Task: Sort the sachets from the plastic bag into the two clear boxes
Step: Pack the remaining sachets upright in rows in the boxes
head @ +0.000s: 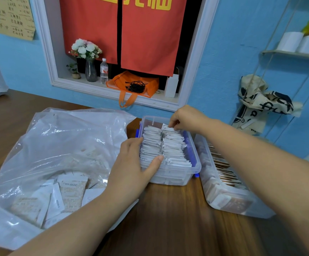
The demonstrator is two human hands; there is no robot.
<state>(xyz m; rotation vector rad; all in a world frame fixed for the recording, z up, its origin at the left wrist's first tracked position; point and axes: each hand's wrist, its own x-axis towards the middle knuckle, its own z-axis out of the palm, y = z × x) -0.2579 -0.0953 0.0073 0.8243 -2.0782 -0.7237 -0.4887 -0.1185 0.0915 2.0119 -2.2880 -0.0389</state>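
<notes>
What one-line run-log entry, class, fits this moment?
stage: filling left clear box | left hand: grips left row of white sachets | right hand: pinches sachet at right row's far end | plastic bag: loose sachets inside

Single head-worn wide-angle view, facing forward and down, close over table (170, 220), blue wall (229, 58) beyond
</notes>
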